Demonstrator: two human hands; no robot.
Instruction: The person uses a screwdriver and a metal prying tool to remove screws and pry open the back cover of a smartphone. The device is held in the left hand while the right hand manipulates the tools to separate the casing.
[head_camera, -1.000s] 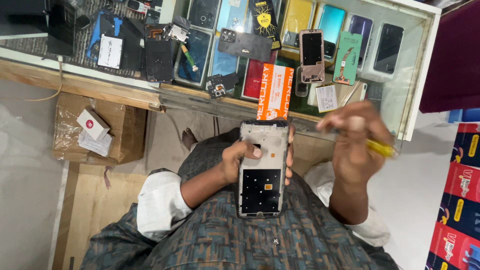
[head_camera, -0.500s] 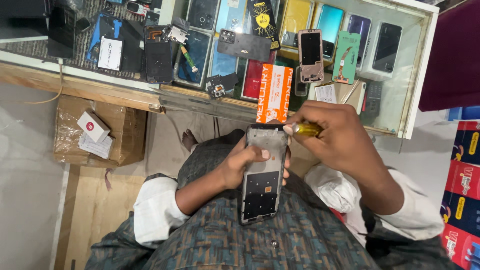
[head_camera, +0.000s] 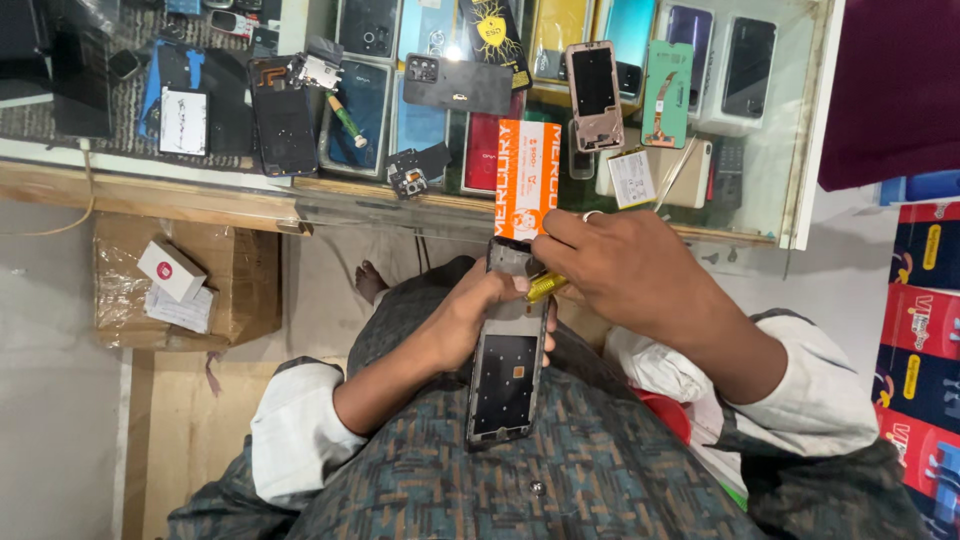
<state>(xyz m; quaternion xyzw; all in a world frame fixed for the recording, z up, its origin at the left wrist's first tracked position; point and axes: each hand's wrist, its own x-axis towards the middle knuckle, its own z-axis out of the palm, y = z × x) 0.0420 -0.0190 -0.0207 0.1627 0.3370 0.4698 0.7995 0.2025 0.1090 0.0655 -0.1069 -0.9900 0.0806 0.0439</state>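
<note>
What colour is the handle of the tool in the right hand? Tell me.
Yellow; the tool handle shows under the right hand in the head view.

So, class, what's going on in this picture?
A seated person holds an opened phone frame over their lap in the left hand. The right hand presses a yellow-handled screwdriver to the frame's upper end. Beyond lies a glass counter strewn with phones and parts.
</note>
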